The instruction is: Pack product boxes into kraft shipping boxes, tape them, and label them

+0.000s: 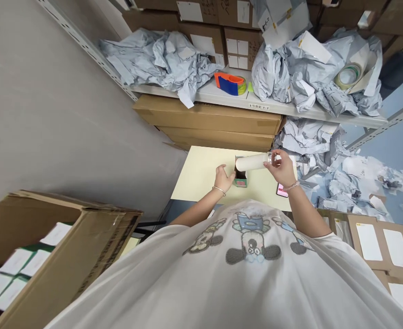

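Observation:
My right hand [282, 170] is closed round the neck end of a white cylindrical bottle [252, 162], with a shiny band near the fingers. The bottle lies almost level above the table [201, 160], its rounded far end over the mouth of a small box [241, 182]. That box is green with a pink patch, stands on the table and is dark inside. Just left of it is my left hand [223, 178], thumb and fingers apart, the thumb close against the box side; whether it touches cannot be made out. A phone [282, 190] lies by my right wrist.
Long cardboard boxes [208, 117] stand behind the table under a shelf [235, 97] with grey plastic bags [163, 59] and tape rolls [348, 75]. At left, an open carton [71, 242] holds several white-topped boxes [16, 261]. Crumpled bags [355, 178] lie right.

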A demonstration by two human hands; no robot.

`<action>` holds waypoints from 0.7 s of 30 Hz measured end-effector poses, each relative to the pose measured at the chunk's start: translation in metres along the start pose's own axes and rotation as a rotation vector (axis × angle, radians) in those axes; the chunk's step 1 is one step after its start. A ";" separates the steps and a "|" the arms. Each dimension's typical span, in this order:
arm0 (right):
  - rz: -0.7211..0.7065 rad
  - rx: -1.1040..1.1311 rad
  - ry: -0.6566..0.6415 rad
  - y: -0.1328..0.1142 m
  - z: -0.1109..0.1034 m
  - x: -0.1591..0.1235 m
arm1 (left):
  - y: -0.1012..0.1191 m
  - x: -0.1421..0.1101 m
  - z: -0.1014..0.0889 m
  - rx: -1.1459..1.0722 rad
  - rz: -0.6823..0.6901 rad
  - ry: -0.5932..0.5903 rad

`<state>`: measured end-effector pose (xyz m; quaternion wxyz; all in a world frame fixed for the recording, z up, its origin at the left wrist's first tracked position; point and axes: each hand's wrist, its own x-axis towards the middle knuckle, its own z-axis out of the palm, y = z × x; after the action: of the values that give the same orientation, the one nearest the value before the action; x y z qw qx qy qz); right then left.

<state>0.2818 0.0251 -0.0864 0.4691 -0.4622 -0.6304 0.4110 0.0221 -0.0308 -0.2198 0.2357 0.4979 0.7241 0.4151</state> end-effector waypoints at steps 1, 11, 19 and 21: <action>-0.052 -0.027 -0.005 -0.001 0.006 -0.001 | -0.002 0.004 0.004 0.021 -0.047 -0.037; -0.392 -0.626 -0.545 -0.021 0.035 -0.010 | 0.000 0.011 0.003 0.014 -0.234 -0.163; -0.427 -1.050 -0.895 -0.002 0.083 0.001 | 0.004 0.002 0.004 -0.083 -0.183 -0.217; -0.422 -1.069 -0.962 0.011 0.091 0.003 | 0.004 0.000 0.003 -0.083 -0.182 -0.218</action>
<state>0.1953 0.0234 -0.1168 -0.0779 -0.2659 -0.9549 0.1067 0.0264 -0.0289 -0.2180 0.3701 0.4622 0.7185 0.3649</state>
